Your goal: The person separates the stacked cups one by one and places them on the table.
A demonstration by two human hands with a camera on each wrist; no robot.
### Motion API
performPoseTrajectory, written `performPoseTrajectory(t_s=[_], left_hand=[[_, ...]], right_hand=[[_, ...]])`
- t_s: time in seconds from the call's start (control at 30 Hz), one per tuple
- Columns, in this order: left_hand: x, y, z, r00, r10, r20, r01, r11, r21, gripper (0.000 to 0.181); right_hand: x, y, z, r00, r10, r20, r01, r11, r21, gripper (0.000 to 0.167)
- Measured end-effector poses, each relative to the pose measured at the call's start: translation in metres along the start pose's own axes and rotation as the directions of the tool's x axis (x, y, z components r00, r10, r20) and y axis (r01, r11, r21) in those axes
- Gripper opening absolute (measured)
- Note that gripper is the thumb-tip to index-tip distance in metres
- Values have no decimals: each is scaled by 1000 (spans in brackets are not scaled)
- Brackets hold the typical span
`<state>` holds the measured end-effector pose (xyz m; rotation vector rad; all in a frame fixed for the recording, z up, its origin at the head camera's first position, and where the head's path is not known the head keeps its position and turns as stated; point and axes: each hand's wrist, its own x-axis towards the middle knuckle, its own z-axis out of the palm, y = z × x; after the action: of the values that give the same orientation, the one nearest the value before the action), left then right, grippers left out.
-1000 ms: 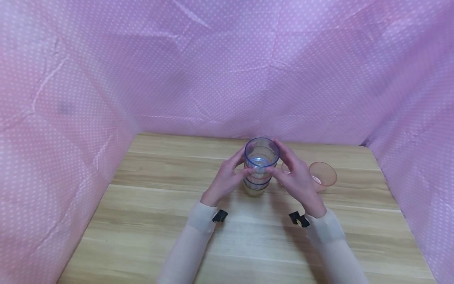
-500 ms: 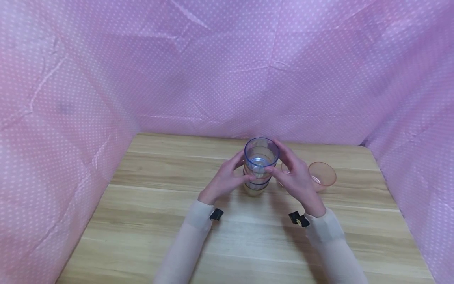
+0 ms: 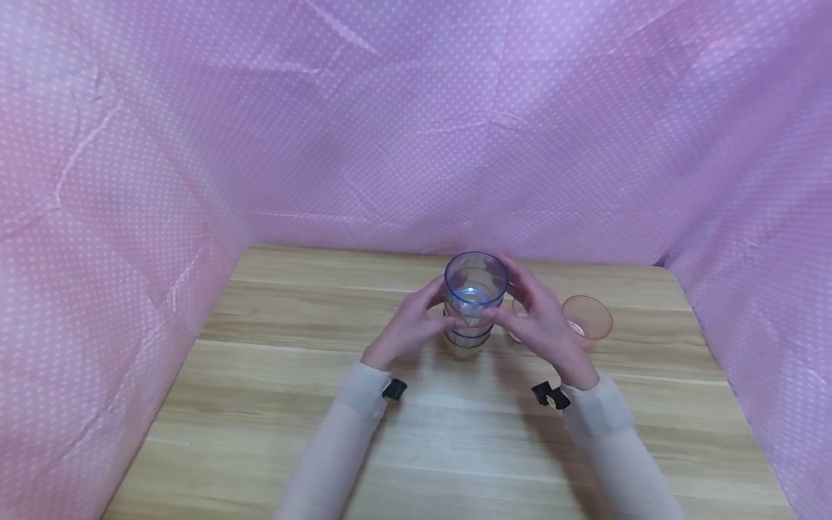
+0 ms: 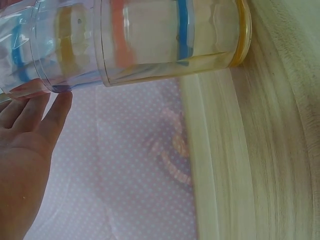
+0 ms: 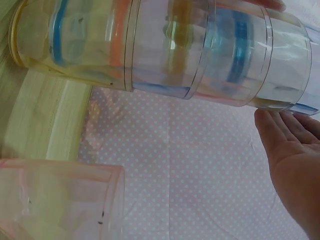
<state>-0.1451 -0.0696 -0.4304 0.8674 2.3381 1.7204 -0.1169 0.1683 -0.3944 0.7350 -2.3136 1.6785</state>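
Plenty of table this side of the left hand and right hand, fingers wrapped round one upright cup stack toward the far edge. Two pink cups to its right, one half-hidden. Dotted curtain beyond.

Setting: makeshift booth, kind of building unclear; pink dotted cloth hangs behind and on both sides of a wood-grain table.

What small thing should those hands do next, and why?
Perhaps ease the left hand and right hand off the cup stack: it stands upright on the table, a blue-rimmed cup on top, and a pink cup stands apart.
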Motion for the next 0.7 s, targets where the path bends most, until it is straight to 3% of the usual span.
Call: performPoseTrajectory(t_s=[0.4, 0.7], left_hand=[[-1, -2, 1, 1000, 7, -2, -7, 1000, 26, 80], [-2, -4, 2, 999, 34, -2, -34, 999, 14, 80]], right_hand=[[8, -4, -2, 991, 101, 85, -87, 985, -150, 98], [11, 0, -2, 994, 31, 109, -23, 997, -67, 94]])
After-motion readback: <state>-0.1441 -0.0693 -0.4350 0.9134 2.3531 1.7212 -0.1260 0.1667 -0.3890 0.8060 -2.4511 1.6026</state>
